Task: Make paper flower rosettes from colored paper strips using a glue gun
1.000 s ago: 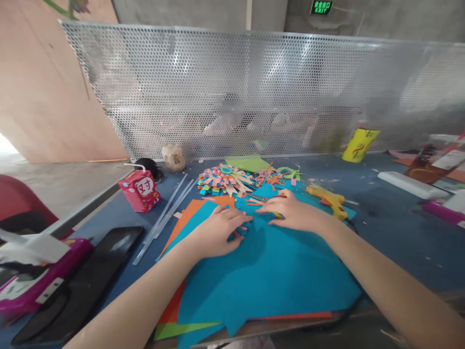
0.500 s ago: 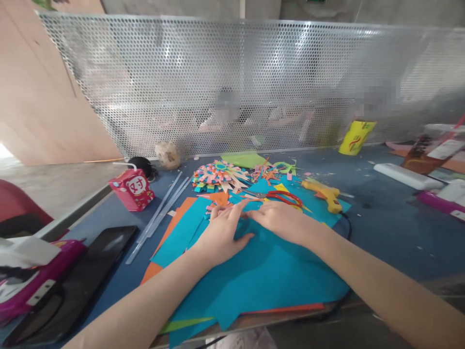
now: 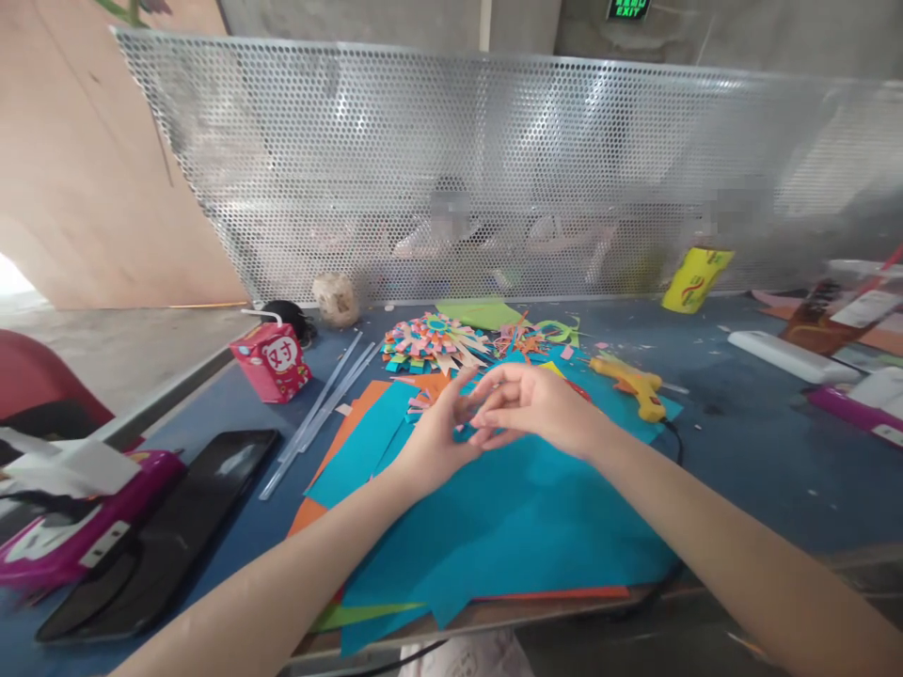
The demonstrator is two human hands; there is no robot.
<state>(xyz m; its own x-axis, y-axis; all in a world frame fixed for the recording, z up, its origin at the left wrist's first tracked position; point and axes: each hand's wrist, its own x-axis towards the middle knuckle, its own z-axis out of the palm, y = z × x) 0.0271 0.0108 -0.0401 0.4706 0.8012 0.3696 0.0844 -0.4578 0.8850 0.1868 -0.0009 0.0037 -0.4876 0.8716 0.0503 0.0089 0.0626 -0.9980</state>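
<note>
My left hand [image 3: 438, 434] and my right hand [image 3: 542, 410] are lifted a little above a pile of blue paper sheets [image 3: 536, 527] and meet fingertip to fingertip. Both hands are pinched together on something small that I cannot make out. Orange sheets [image 3: 363, 406] stick out from under the blue ones on the left. Just beyond my hands lies a round flower of colourful paper strips [image 3: 432, 343], with loose scraps [image 3: 526, 338] beside it.
A yellow glue gun [image 3: 631, 384] lies right of my hands. On the left are clear glue sticks [image 3: 324, 406], a red drink carton [image 3: 272, 362], a black tablet [image 3: 176, 527] and a pink device [image 3: 71, 545]. A perforated metal screen [image 3: 494, 169] closes the table's far side.
Both hands have risen off the blue paper, where they lay flat, and have come together with the fingertips pinched.
</note>
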